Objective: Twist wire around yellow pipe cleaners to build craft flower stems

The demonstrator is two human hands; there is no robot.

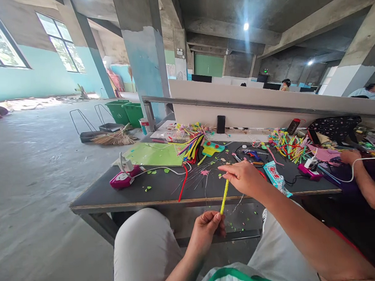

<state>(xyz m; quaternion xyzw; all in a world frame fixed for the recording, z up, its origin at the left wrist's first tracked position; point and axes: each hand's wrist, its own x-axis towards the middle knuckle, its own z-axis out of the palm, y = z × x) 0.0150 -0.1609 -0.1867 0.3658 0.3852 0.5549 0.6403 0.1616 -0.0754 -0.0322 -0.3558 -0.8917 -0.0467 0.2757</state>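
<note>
My left hand [206,228] is closed round the lower end of a yellow pipe cleaner [224,199], in front of the table edge between my knees. The stem slants upward to my right hand [243,177], whose thumb and fingers close on its top end. A thin pale wire [205,185] curves down near those fingertips; whether they hold it too I cannot tell. Close by on the table lie a pink star-shaped piece [204,172], a red pipe cleaner [183,183] and several loose wires [192,173].
The dark table [115,197] carries a green sheet [153,153], a bundle of coloured pipe cleaners [195,148], a phone [220,124], a blue packet [275,177] and magenta power strips [123,179]. Another person's hand [349,156] is at the right. Green bins [118,112] stand at left.
</note>
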